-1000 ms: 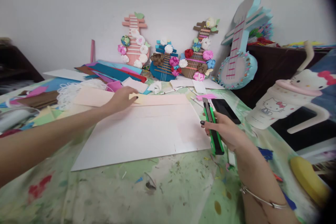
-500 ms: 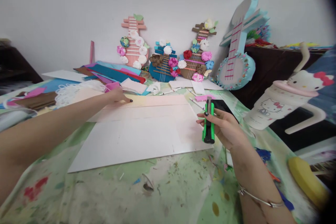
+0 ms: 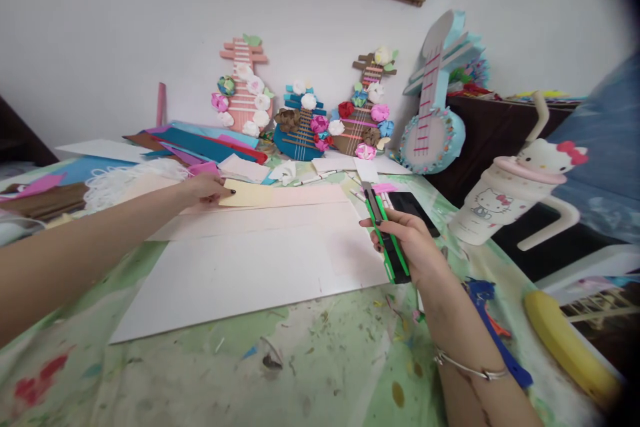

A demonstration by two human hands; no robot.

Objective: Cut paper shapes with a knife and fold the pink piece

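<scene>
My left hand (image 3: 203,187) reaches far across the table, fingers pressed down on the left end of a pale yellow paper strip (image 3: 250,194). That strip lies on a long pale pink sheet (image 3: 280,210), which overlaps a large white board (image 3: 240,273). My right hand (image 3: 413,247) is closed round a green and black utility knife (image 3: 385,233) with its blade out and pointing away from me, held just off the board's right edge. A silver bangle (image 3: 467,368) sits on my right wrist.
A black phone (image 3: 413,208) lies just beyond the knife. Several flower-decorated paper guitars (image 3: 305,120) lean on the wall. Coloured paper sheets (image 3: 200,143) pile at back left. A cat-character cup (image 3: 495,197) stands right. A yellow object (image 3: 565,340) lies near the right edge.
The knife has tilted so its blade points away and its handle towards me. My left hand drew slightly left along the yellow strip. The camera shifted a little right.
</scene>
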